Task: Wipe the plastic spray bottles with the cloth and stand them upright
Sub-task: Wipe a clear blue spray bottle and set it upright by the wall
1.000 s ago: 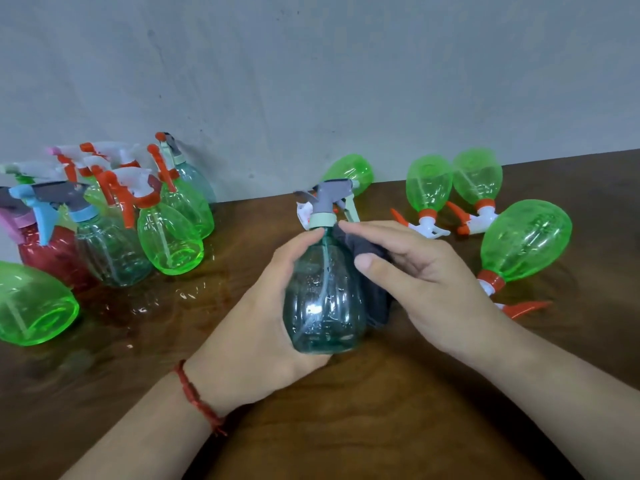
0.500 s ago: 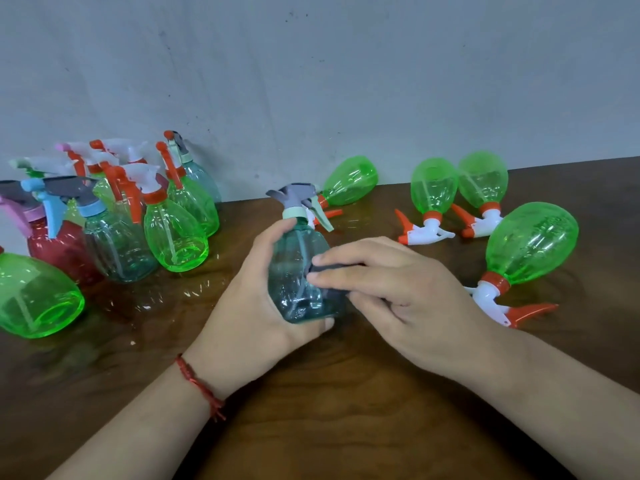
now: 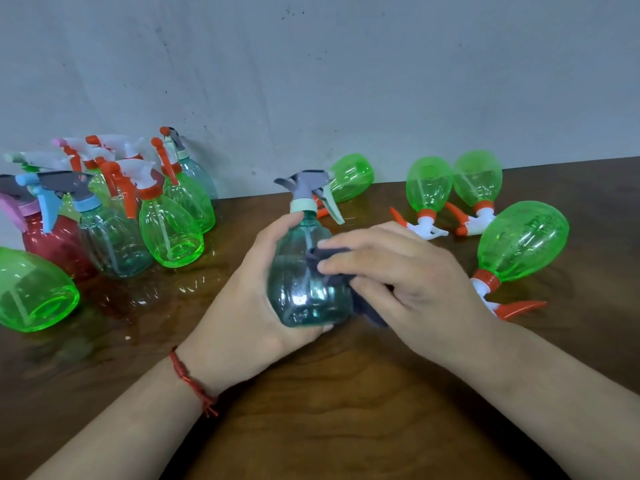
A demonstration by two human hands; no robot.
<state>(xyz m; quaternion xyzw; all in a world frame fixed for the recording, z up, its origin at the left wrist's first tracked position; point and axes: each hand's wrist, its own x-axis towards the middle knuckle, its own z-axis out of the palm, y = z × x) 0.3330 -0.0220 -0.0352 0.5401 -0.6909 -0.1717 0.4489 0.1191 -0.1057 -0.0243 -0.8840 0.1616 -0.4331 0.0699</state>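
**Five bottles down, one in hand mid-wipe**

The left hand (image 3: 249, 306) grips the teal bottle (image 3: 301, 289) round its body, with the thumb up near the neck. The bottle is roughly upright at table centre. Whether its base touches the table (image 3: 346, 410) I cannot tell. The right hand (image 3: 408, 285) pinches a dark grey cloth (image 3: 329, 271), fingers curled over it, and presses it against the bottle's right side. There is a red string bracelet (image 3: 188, 379) on the left wrist.

Looks done: a cluster of upright bottles (image 3: 169, 233) stands at the left, near the wall (image 3: 346, 81). It holds several green ones, a couple of teal and one red. The spray heads overlap, so the exact count is unclear, maybe seven or eight.

Looks left:
- The back green bottle (image 3: 351, 176) lies on its side behind the held one, close to the wall.
- The middle green bottle (image 3: 429, 188) and the far green bottle (image 3: 478, 181) lie side by side, triggers toward the camera.
- The near green bottle (image 3: 523, 244) lies just beside the right wrist.
- The left green bottle (image 3: 31, 292) is also on its side at the frame edge, its head hidden. I cannot tell whether it has been wiped.

Judgement: a bit past halfway. The held bottle needs finishing and standing with the cluster. After that, five lying bottles remain to wipe and set upright.
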